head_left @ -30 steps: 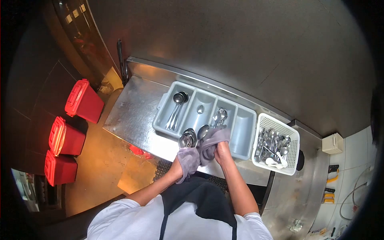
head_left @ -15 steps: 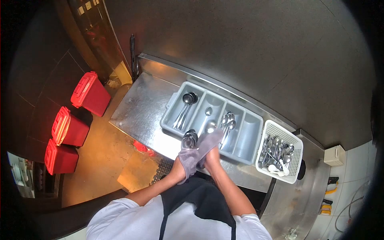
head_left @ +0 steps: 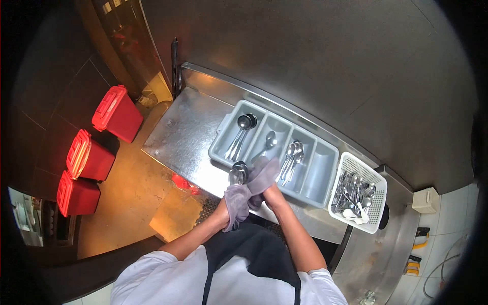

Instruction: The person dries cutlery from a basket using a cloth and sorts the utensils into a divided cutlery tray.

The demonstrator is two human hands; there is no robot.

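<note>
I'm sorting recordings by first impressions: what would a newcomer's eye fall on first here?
Probably the three red lidded bins, bright at the picture's left. Next, the grey divided tray on the steel counter, with a white basket of jumbled cutlery to its right. At the tray's near edge, purplish cloth covers much of both hands, and a bunch of spoons sticks up from the left hand.

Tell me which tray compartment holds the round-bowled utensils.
The leftmost compartment of the grey tray, at the end farthest from the white basket. Its utensils have wide, round bowls; the spoons in the next two compartments have narrower, oval ones.
</note>
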